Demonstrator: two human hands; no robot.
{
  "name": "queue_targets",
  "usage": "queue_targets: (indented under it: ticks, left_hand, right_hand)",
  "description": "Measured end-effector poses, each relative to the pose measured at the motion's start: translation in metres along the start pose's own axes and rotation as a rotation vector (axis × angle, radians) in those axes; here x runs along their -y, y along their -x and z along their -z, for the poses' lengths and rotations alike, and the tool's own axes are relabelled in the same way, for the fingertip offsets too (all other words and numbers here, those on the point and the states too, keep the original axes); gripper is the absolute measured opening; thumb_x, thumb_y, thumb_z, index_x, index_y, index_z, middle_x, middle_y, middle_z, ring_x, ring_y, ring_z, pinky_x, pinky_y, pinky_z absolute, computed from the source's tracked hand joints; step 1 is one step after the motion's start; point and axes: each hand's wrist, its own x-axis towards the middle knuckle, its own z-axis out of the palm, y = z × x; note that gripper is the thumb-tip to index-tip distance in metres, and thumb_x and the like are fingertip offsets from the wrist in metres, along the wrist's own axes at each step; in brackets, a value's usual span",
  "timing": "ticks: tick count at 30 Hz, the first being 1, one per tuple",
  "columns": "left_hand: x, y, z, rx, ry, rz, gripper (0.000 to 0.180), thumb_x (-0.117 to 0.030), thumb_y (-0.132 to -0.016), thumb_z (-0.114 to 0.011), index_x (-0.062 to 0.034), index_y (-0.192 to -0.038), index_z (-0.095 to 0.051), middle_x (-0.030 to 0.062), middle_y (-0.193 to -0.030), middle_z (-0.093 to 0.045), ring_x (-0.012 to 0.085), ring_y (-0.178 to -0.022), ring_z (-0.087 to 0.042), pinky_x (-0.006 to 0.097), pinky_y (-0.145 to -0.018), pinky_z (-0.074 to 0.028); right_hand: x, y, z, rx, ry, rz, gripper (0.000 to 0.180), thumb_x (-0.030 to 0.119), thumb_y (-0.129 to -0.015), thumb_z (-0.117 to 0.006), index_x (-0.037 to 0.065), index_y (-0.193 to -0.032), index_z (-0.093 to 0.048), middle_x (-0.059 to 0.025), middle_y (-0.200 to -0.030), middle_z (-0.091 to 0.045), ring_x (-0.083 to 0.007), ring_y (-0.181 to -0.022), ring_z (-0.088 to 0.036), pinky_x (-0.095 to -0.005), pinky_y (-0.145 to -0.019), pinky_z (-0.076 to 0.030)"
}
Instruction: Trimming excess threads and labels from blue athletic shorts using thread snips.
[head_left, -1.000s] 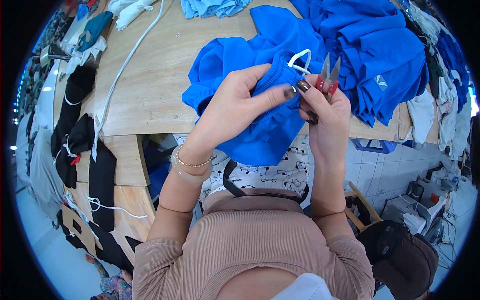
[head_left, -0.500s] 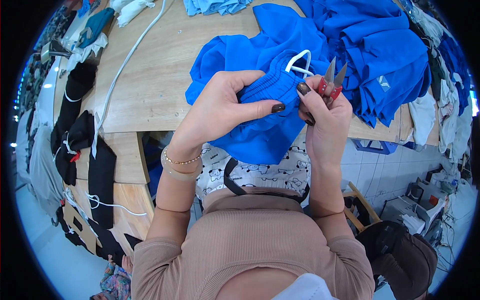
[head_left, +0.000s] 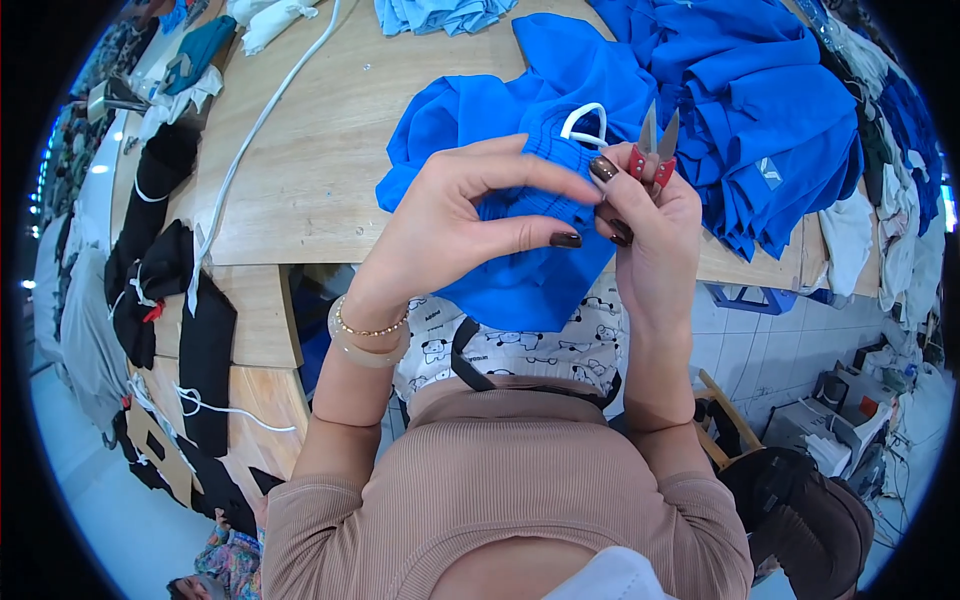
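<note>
Bright blue trousers or shorts [head_left: 450, 120] with a gathered elastic waistband lie bunched at the table's near edge, partly hanging over it. A white drawstring loop [head_left: 584, 122] stands up from the waistband. My left hand [head_left: 450, 215] is over the waistband, thumb and forefinger apart, the forefinger reaching to my right fingertips. Its other fingers are mostly hidden. My right hand [head_left: 650, 205] is closed around red-handled thread snips [head_left: 655, 155], blades pointing up and away. Its thumb and fingers are also pressed together at the waistband's right side; what they pinch there is too small to make out.
A pile of blue garments [head_left: 760, 120] lies to the right on the wooden table [head_left: 310, 140]. Light blue cloth [head_left: 440, 15] is at the far edge. A white cord [head_left: 265, 115] runs along the left, near black rolled fabric [head_left: 205, 350]. Another person [head_left: 235, 565] shows at lower left.
My left thumb and forefinger have come off the waistband and spread, the forefinger moving right toward my right fingertips. The right hand keeps the snips, with the thumb shifted slightly left.
</note>
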Motion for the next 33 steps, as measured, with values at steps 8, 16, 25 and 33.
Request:
queue_targets:
  ticks: [8, 16, 25, 33]
  left_hand:
    - [0.009, 0.000, -0.009, -0.086, 0.119, 0.083, 0.022, -0.001, -0.080, -0.069, -0.0085, -0.100, -0.074, 0.0011, -0.077, -0.057, 0.0091, -0.075, -0.051, 0.022, -0.067, -0.043]
    - [0.012, -0.002, -0.006, -0.054, 0.132, -0.033, 0.041, 0.006, -0.083, -0.063, 0.0002, -0.123, -0.061, 0.0069, -0.116, -0.056, 0.0136, -0.108, -0.056, 0.024, -0.092, -0.047]
    - [0.005, -0.003, -0.009, -0.056, 0.045, 0.013, 0.053, 0.012, -0.080, -0.060, -0.0005, -0.131, -0.055, 0.0089, -0.127, -0.053, 0.0168, -0.115, -0.054, 0.027, -0.097, -0.045]
    - [0.001, -0.004, -0.011, -0.056, -0.008, -0.013, 0.053, 0.015, -0.079, -0.059, -0.0002, -0.129, -0.056, 0.0087, -0.122, -0.055, 0.0176, -0.113, -0.056, 0.027, -0.097, -0.046]
  right_hand:
    - [0.006, -0.008, 0.013, 0.167, 0.131, -0.084, 0.014, 0.014, -0.088, -0.065, 0.003, -0.098, -0.065, 0.0038, -0.074, -0.057, -0.0004, -0.060, -0.044, -0.0166, -0.050, -0.030]
    - [0.034, 0.001, 0.035, 0.166, 0.398, 0.195, 0.015, 0.013, -0.094, -0.058, 0.000, -0.102, -0.056, -0.0017, -0.079, -0.058, -0.0027, -0.063, -0.047, -0.0164, -0.051, -0.032]
    - [0.047, 0.012, 0.019, 0.161, 0.907, 0.301, 0.011, 0.006, -0.084, -0.069, 0.000, -0.093, -0.065, -0.0037, -0.066, -0.059, -0.0054, -0.057, -0.051, -0.0199, -0.050, -0.037]
    - [0.051, 0.013, 0.012, 0.181, 1.072, 0.337, 0.010, 0.006, -0.083, -0.069, 0.001, -0.090, -0.064, -0.0082, -0.069, -0.062, -0.0141, -0.056, -0.056, -0.0238, -0.051, -0.041]
